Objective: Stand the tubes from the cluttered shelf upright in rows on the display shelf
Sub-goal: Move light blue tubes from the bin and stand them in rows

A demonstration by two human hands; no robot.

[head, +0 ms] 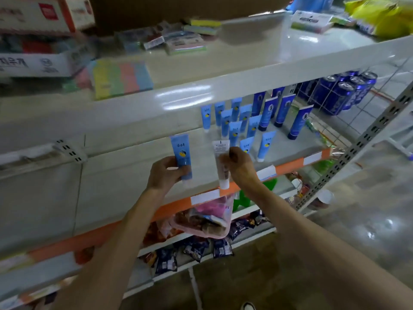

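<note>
Blue cans (344, 92) behind wire, sticky-note pads (121, 78), snack packets (194, 247)

glossy grey floor (368, 231) | white metal shelving (245, 70) | perforated upright (366, 139)

Single head cam, wide-angle, looks fwd and down at the display shelf (138, 175) from close, arms' reach. Frame tilted: shelf edges run from 8 to 2 o'clock. Floor (368, 220) at 4 o'clock. No 2nd view.
</note>
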